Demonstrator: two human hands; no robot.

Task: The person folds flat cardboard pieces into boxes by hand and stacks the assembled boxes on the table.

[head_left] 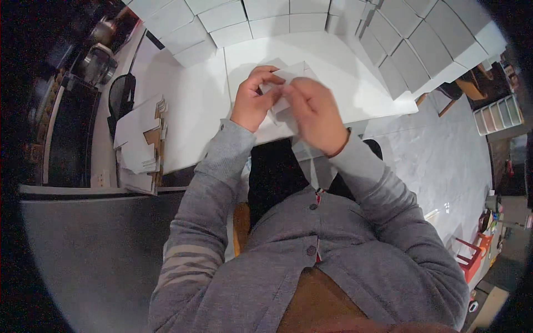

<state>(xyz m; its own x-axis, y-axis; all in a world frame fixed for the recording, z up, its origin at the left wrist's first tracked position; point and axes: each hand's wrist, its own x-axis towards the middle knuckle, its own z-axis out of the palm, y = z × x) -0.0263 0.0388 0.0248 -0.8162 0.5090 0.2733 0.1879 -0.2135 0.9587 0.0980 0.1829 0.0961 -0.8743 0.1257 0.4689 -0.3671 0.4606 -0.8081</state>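
Head view: the left hand (252, 100) is partly closed, its fingers bent and its thumb brought toward the forefinger, pinching a small white card piece (294, 70). The right hand (317, 114) is curled with the fingers drawn together, its tips meeting the left fingertips at the card; it is blurred, and whether it grips the card cannot be told.

The white card piece lies between the two hands, with a flat part rising just beyond the fingertips. It looks plain, thin and matte, with straight edges and an angular corner, and its surface is pale grey where shadow falls on it. The fingers cover its middle, so its full shape is hidden. Below the right wrist hangs a pale, pointed piece (323, 173) with a lighter streak down it; whether it joins the card is unclear.

Under and around both hands spreads a white tabletop (186, 122), a seam running beside the left hand. Grey sleeves (230, 150) reach both wrists. Beyond the fingertips stand rows of closed white boxes (266, 23), and farther to the right of the right hand another block of white boxes (416, 55) rises in tiers. Well to the left of the left hand sits a pile of flat white and brown pieces (137, 144), near a dark curved object (121, 97).
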